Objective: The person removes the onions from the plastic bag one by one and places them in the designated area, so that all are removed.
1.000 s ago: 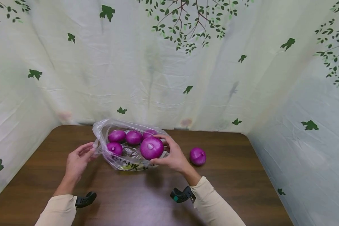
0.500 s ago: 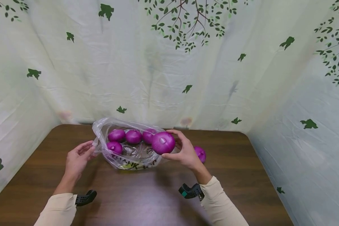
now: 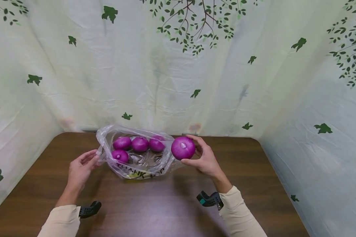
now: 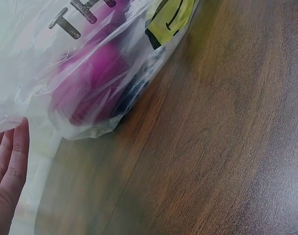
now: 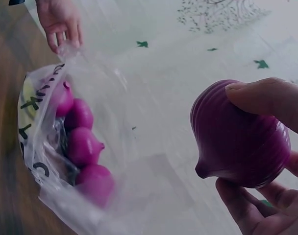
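My left hand (image 3: 80,168) pinches the left edge of a clear plastic bag (image 3: 143,173) that lies on its side with its mouth spread. Several purple onions (image 3: 140,144) rest inside the bag; in the right wrist view they sit in a row (image 5: 83,147). My right hand (image 3: 206,159) grips one purple onion (image 3: 183,148) between thumb and fingers, held up just beyond the bag's right end. Seen from the right wrist, that onion (image 5: 237,137) hangs clear of the bag, its pointed tip down and to the left. The loose onion on the table is hidden behind my right hand.
A brown wooden table (image 3: 148,207) lies under everything. Behind it and at both sides hangs a pale curtain (image 3: 130,72) printed with leaves. A black wrist band device (image 3: 90,209) is on the left arm, and another (image 3: 209,198) on the right.
My right hand has moved right with the onion, from over the bag's opening to beyond its right end, covering the loose onion on the table. My left hand stays at the bag's edge.
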Tool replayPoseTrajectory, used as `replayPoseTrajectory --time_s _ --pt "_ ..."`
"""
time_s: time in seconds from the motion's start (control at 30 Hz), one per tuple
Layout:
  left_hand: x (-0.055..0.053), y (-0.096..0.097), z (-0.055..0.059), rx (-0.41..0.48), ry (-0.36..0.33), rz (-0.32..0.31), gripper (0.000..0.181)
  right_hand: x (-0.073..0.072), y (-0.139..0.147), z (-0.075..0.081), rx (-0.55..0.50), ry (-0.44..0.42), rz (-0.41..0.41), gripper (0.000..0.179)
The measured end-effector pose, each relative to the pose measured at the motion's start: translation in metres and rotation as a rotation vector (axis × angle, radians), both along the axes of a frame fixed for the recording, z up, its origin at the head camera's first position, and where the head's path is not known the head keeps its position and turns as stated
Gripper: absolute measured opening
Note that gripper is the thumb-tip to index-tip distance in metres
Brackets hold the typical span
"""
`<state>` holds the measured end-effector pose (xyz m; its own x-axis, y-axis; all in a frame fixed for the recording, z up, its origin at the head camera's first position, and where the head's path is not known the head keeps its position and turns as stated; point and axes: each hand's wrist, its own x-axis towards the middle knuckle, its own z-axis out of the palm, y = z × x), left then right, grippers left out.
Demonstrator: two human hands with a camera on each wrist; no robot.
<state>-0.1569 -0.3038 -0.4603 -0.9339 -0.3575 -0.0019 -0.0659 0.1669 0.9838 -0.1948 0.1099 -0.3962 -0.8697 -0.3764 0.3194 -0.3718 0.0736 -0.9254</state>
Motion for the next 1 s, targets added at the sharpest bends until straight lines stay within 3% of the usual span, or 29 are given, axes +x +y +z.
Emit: replayPoseTrajectory --time_s 0.23,0.43,0.6,1.0 --pt "-0.001 0.004 -0.002 0.080 0.038 -0.008 0.046 -0.001 0.018 0.000 0.004 -0.013 -0.007 0.078" --pt "-0.001 0.003 -0.004 0.130 0.044 -0.023 0.042 -0.001 0.031 0.001 -0.057 -0.046 -0.023 0.077" --pt "0.000 0.000 -0.005 0.087 0.036 -0.012 0.043 -0.002 0.040 0.000 -0.063 -0.085 -0.043 0.076" --pt "0.000 0.001 -0.006 0.079 0.024 -0.025 0.044 -0.002 0.062 -0.005 -0.084 -0.113 -0.106 0.078"
